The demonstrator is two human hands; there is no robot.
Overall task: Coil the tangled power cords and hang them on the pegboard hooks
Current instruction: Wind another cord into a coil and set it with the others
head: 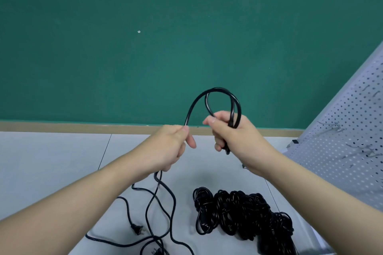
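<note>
I hold a black power cord (215,91) up in front of me over the table. My right hand (234,136) grips a small bundle of its loops, which arch above the fist. My left hand (170,147) pinches the same cord just left of that, and the slack drops from it to the table. The loose part (159,209) snakes over the tabletop, with a plug (136,230) lying at the lower left. A heap of tangled black cords (240,213) lies on the table below my right arm. The white pegboard (352,130) with metal hooks (331,128) leans at the right.
The white table (51,161) runs to a wooden ledge (83,126) under a green chalkboard (145,37). A second plug (154,251) shows at the bottom edge among the loose cord.
</note>
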